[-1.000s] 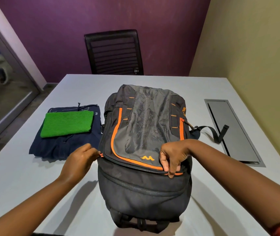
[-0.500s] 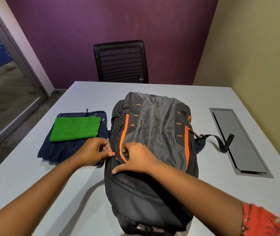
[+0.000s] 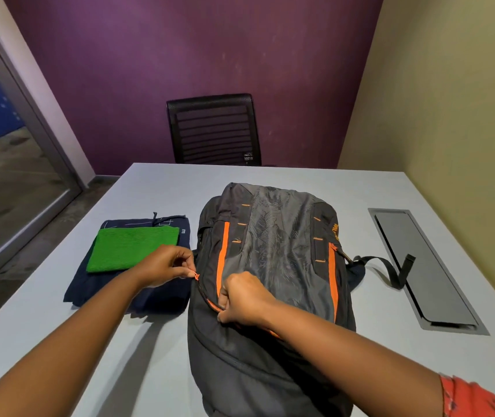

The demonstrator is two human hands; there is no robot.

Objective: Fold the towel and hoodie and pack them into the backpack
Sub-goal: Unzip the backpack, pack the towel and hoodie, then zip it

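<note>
A grey and black backpack [image 3: 282,254] with orange trim lies flat in the middle of the white table [image 3: 156,188]. My left hand [image 3: 165,266] pinches the small orange zipper pull [image 3: 196,276] at the bag's left side. My right hand [image 3: 244,299] grips the bag's fabric by the orange zipper line, just right of the pull. To the left of the bag lies a folded navy hoodie [image 3: 150,296], with a folded green towel [image 3: 130,248] on top of it.
A black chair [image 3: 213,130] stands at the table's far edge. A grey cable hatch [image 3: 420,266] is set into the table at the right, and a black backpack strap [image 3: 390,269] trails toward it. A glass door is at the left.
My right hand has moved from the bag's right front across to the left zipper line. My left hand has stayed on the zipper pull and drawn it a little along the bag's side.
</note>
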